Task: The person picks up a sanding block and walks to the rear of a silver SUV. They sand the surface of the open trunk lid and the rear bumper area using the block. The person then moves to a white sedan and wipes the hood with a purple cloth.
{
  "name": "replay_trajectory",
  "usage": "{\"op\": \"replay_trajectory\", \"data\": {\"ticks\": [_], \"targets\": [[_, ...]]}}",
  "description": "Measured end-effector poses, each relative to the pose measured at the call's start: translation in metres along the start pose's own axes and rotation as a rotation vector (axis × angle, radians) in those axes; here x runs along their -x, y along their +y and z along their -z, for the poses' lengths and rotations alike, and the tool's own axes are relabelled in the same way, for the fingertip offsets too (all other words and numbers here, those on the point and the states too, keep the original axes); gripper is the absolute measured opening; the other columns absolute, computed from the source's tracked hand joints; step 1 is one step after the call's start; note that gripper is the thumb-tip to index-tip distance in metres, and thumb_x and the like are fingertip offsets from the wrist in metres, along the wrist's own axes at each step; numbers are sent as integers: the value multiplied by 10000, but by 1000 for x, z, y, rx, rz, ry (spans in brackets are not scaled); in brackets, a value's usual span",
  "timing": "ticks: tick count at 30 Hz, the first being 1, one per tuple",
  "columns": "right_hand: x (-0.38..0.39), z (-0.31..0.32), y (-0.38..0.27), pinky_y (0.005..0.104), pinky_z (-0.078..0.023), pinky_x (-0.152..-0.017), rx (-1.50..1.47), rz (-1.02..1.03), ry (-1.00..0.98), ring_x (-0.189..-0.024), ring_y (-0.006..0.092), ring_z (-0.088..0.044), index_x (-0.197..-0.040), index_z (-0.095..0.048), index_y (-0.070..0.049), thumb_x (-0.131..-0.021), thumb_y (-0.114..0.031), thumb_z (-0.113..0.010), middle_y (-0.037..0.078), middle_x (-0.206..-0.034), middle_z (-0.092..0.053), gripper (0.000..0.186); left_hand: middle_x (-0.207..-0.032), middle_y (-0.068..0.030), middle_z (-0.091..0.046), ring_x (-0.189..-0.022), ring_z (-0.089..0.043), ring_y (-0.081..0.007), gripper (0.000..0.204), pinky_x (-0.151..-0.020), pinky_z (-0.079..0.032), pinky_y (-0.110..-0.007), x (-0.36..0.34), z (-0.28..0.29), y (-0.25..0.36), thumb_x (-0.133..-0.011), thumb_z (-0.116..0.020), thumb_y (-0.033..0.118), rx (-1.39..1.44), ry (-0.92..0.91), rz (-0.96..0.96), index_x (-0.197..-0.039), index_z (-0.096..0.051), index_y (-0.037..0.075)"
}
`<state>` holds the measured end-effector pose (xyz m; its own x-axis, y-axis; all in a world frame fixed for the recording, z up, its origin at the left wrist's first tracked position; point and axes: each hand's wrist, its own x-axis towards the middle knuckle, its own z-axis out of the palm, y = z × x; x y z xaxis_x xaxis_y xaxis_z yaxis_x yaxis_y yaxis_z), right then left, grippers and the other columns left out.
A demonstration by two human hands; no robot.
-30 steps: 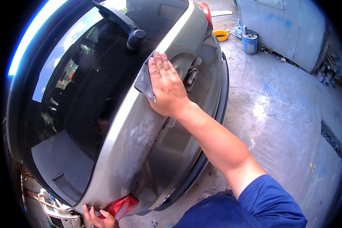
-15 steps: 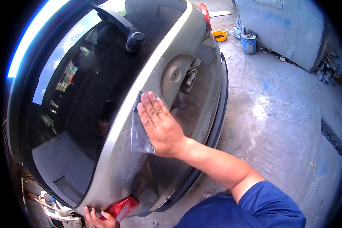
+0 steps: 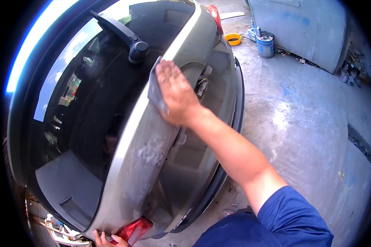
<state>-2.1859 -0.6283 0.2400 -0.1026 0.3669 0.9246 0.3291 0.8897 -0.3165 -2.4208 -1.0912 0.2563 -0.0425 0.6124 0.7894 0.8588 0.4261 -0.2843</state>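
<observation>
In the head view, my right hand [image 3: 177,96] lay flat upon a grey sheet [image 3: 153,92], on the silver tailgate [image 3: 130,168] of a car. The sheet was under my palm and fingers, and a strip of it came out along their left side, close to the edge of the dark rear window [image 3: 107,94]. My fingers were stretched side by side, a little blurred, not curled around it; the thumb was hidden, so I could not tell if it pinched the sheet.

My left hand [image 3: 111,241] was well apart from the sheet, at the lower edge of the view. Its fingertips rested on the tailgate's corner, just beside the red tail light [image 3: 136,230]. Most of this hand was cut off, therefore I could not tell whether it grasped something.

Between my two hands, a rough, whitish patch [image 3: 148,154] showed on the panel, nearer to the sheet.
</observation>
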Motion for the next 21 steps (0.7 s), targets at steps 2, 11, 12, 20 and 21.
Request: {"op": "replay_trajectory", "data": {"ticks": [2,11,12,20,21], "targets": [[-7,-3,17,494,-232,-1157,42,-34,34,-1363,489,-313,-1410,-265,151,-717,-131,-654,360,-1435,-333,843,-1358,-229,-493,-1251,-465,-405,317,-1056,-352,-494,-1,-5,4,-857,-480,67,15,15,-5,-1156,-512,-34],[-18,-7,45,490,-241,-1149,132,-101,62,-1356,485,-325,-1363,-333,173,-915,-293,-584,359,-1413,-368,694,-1357,-235,-492,-1243,-472,-406,307,-1050,-358,-496,2,-4,-2,-886,-469,105,-2,18,-2,-1155,-513,-36],[-15,-7,43,493,-240,-1149,127,-110,51,-1358,484,-322,-1369,-325,172,-909,-295,-585,360,-1413,-367,705,-1357,-237,-492,-1242,-473,-408,307,-1049,-358,-496,2,-5,0,-889,-470,108,-12,15,6,-1156,-512,-36],[-10,-8,60,493,-207,-1165,152,-113,8,-1379,475,-297,-1379,-311,175,-907,-338,-529,362,-1440,-329,730,-1156,-236,-600,-1049,-552,-399,275,-925,-442,-490,-23,4,30,-867,-555,177,-43,82,-4,-1056,-602,-17],[-18,-4,69,494,-207,-1163,155,-168,-3,-1381,465,-298,-1372,-326,170,-940,-449,-502,338,-1448,-341,775,-1157,-235,-599,-1052,-551,-398,275,-925,-441,-491,-22,3,31,-868,-555,177,-56,74,-3,-1058,-601,-16]]}}
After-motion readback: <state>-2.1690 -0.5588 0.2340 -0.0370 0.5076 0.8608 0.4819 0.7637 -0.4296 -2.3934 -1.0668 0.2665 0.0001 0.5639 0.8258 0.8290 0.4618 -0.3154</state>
